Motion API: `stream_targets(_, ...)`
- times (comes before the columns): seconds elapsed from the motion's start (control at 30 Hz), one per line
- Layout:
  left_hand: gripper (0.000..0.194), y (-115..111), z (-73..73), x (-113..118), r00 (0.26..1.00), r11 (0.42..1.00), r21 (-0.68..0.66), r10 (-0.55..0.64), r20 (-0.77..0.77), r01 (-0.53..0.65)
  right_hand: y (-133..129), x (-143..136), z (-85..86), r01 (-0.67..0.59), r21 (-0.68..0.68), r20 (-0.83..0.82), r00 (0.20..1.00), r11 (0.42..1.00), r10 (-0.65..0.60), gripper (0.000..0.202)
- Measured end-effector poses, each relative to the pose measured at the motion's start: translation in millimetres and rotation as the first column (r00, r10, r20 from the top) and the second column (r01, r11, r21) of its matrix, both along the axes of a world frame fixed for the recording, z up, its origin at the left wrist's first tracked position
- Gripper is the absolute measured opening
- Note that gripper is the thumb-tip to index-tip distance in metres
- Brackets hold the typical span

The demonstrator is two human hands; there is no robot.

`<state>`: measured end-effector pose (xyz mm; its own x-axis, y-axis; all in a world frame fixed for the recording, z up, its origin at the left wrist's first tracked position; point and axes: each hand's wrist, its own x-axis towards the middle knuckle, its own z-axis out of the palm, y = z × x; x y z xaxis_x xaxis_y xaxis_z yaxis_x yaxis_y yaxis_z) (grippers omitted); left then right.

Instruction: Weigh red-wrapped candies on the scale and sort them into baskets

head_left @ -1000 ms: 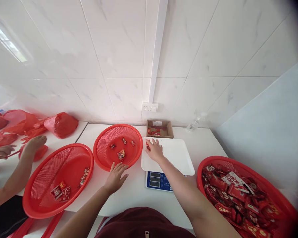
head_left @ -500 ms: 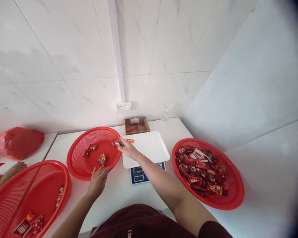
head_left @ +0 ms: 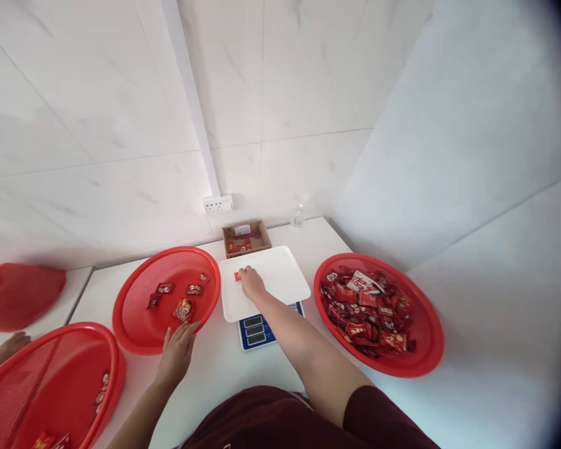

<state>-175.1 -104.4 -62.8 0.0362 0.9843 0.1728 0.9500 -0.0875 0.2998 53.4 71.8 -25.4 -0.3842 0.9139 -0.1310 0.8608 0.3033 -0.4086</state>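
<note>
My right hand is over the white tray of a scale, its fingers closed on a small red packet that pokes out at the left of the fingertips. At the near rim of the middle red basket rests my left hand, fingers spread and holding nothing. Several small wrapped packets lie inside that basket. The white tray sits on the blue scale, whose display panel shows in front of it.
A red basket at the right holds a heap of red packets. Another red basket is at lower left, with a person's hand beside it. Behind the tray stand a cardboard box and a clear bottle. A red bag lies far left.
My right hand has moved from the middle basket onto the tray, and the packet it held now lies in that basket. The whole view has shifted slightly.
</note>
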Motion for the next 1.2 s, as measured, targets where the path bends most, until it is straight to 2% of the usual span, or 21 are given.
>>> stream_targets(0.1,0.037,4.8,-1.4,-0.1,1.000,1.000,-0.017,0.010,-0.003,-0.010,-1.4,0.6,2.7,0.038,-0.002,-0.019,0.999,0.999,-0.038,0.034)
stream_targets(0.27,0.039,11.4,-3.3,0.5,1.000,0.999,-0.028,0.022,-0.015,-0.022,-3.9,2.6,5.2,0.014,-0.024,-0.109,0.994,1.000,-0.016,0.026)
stream_targets(0.43,0.041,15.3,1.5,3.6,0.999,0.998,-0.061,0.027,-0.025,-0.028,-13.9,-9.6,15.6,0.090,-0.076,-0.255,0.961,0.993,-0.107,0.020)
stream_targets(0.5,0.042,18.2,3.7,5.3,0.999,0.997,-0.076,0.031,-0.029,-0.033,-18.3,-17.3,27.7,0.032,-0.099,-0.464,0.883,0.995,-0.075,0.026)
stream_targets(0.6,0.041,23.0,3.9,7.0,0.998,0.997,-0.065,0.037,-0.042,-0.040,-20.1,-7.4,48.9,-0.078,-0.109,-0.802,0.597,0.991,-0.041,0.045)
stream_targets(0.63,0.039,24.0,3.3,7.5,0.998,0.998,-0.046,0.043,-0.046,-0.045,-19.5,5.9,53.9,-0.056,-0.112,-0.844,0.533,0.992,-0.065,0.048)
stream_targets(0.67,0.038,24.5,2.5,8.1,0.998,0.999,-0.021,0.047,-0.047,-0.048,-19.0,25.0,56.7,0.020,-0.117,-0.841,0.530,0.993,-0.110,0.048)
stream_targets(0.73,0.037,23.4,1.2,9.8,0.998,0.998,0.038,0.054,-0.039,-0.053,-21.4,79.2,53.9,0.252,-0.087,-0.766,0.602,0.964,-0.226,0.048)
stream_targets(0.8,0.035,19.8,1.3,12.7,0.998,0.994,0.094,0.059,-0.022,-0.057,-33.2,147.9,40.2,0.480,0.015,-0.594,0.710,0.877,-0.378,0.046)
stream_targets(0.87,0.035,14.4,3.2,16.9,0.998,0.989,0.137,0.060,0.003,-0.060,-55.9,218.3,19.7,0.580,0.049,-0.313,0.782,0.813,-0.539,0.046)
stream_targets(0.93,0.034,8.9,6.1,22.3,0.998,0.986,0.159,0.053,0.031,-0.057,-84.5,276.0,-1.8,0.622,-0.068,0.005,0.782,0.780,-0.623,0.051)
stream_targets(0.97,0.034,6.6,7.7,25.6,0.998,0.986,0.161,0.042,0.043,-0.048,-98.2,296.3,-11.2,0.633,-0.151,0.141,0.774,0.759,-0.617,0.058)
stream_targets(1.0,0.034,5.1,9.2,29.4,0.998,0.986,0.161,0.030,0.052,-0.038,-110.0,310.0,-19.1,0.616,-0.228,0.228,0.787,0.754,-0.574,0.066)
stream_targets(1.07,0.034,4.5,11.9,38.8,0.998,0.987,0.162,-0.002,0.061,-0.008,-124.8,318.5,-30.4,0.590,-0.306,0.333,0.802,0.748,-0.496,0.083)
stream_targets(1.13,0.034,7.2,14.8,50.3,0.997,0.985,0.169,-0.046,0.064,0.034,-127.8,310.2,-36.5,0.608,-0.290,0.412,0.777,0.739,-0.477,0.090)
stream_targets(1.2,0.035,11.7,18.2,62.7,0.993,0.981,0.175,-0.101,0.066,0.088,-123.6,299.6,-39.6,0.630,-0.221,0.443,0.745,0.745,-0.498,0.082)
